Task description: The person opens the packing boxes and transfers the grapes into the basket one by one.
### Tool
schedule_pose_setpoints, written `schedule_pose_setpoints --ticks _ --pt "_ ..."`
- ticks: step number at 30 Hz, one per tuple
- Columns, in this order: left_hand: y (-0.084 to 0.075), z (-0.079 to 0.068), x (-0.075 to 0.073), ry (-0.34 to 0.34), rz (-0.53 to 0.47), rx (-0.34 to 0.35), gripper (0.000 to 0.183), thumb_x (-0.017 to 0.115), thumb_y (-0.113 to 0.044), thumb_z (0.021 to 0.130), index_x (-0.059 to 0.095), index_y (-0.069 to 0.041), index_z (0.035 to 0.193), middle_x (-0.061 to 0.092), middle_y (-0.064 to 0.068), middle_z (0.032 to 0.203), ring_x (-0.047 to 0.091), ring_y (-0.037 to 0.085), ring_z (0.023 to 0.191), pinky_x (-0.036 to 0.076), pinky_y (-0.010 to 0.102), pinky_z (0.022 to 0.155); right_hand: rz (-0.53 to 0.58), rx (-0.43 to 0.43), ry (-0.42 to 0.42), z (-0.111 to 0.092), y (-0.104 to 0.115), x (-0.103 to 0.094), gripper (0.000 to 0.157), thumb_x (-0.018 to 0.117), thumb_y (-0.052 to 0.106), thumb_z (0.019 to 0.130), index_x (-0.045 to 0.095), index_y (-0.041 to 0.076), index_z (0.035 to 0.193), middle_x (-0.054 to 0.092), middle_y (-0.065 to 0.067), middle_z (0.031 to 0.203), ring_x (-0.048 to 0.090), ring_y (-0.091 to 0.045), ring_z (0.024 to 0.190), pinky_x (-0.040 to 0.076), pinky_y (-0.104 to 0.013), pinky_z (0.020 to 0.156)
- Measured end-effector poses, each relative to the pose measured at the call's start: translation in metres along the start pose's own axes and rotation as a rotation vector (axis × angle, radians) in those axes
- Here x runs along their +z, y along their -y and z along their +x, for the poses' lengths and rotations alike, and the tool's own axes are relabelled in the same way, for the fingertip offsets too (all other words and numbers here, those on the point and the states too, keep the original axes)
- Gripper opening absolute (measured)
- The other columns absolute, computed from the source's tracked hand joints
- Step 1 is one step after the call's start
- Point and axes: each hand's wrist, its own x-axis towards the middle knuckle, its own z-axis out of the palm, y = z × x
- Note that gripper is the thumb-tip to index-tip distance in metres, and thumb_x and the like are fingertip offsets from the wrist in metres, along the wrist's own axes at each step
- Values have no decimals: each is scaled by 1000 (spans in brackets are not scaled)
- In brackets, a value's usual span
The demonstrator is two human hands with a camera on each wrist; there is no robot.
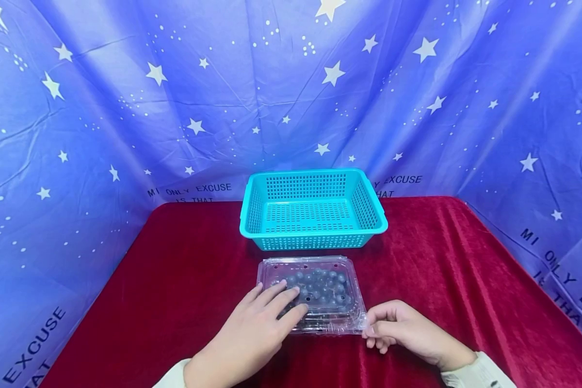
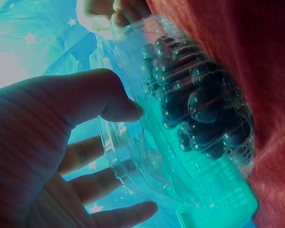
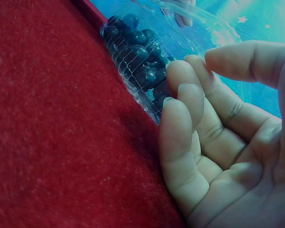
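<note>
A clear plastic clamshell box [image 1: 315, 264] with dark round berries [image 1: 322, 283], like blueberries, lies in front of me in the head view. Its lid is down over the fruit. My left hand [image 1: 257, 323] rests on the lid's left part with fingers spread and nearly straight; in the left wrist view its thumb [image 2: 121, 107] lies against the clear plastic. At the box's near right corner, my right hand [image 1: 407, 331] pinches the rim between thumb and index finger. The right wrist view shows its other fingers [image 3: 178, 128] curled beside the box's side wall.
Just behind the box stands a turquoise plastic basket [image 1: 315, 241] with perforated walls and nothing inside. Both sit on a dark red velvet cloth [image 1: 174, 280] over the table. A blue star-printed curtain [image 1: 252, 81] hangs behind and along both sides.
</note>
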Motion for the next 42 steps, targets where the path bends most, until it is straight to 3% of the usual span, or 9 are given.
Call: schedule_pose_setpoints --ticks 15,24,29,42 --pt "6 -3 -5 48 10 3 73 84 -21 66 53 -21 131 56 6 133 50 29 127 48 54 93 -20 -14 1 0 -2 -1 15 48 -3 93 60 -10 90 60 -32 77 63 -24 65 56 -40 57" --pt "10 -6 -3 15 -37 27 66 80 -16 69 55 -18 130 59 8 130 52 28 125 51 40 93 -38 -9 -6 0 -1 -1 15 47 -5 92 60 -10 87 52 -29 67 64 -29 70 56 -40 58" --pt "11 -5 -3 28 -22 45 64 80 -17 70 57 -17 129 60 8 128 54 28 123 51 37 93 -49 -16 -1 0 -2 -1 15 45 -6 92 60 -10 88 46 -26 62 64 -33 73 56 -41 58" --pt "14 0 -5 11 9 101 56 81 -17 69 60 -16 121 64 9 121 61 29 115 56 35 82 -65 -22 -3 0 -1 0 14 48 -4 91 62 -8 89 58 -30 72 64 -27 68 56 -40 56"
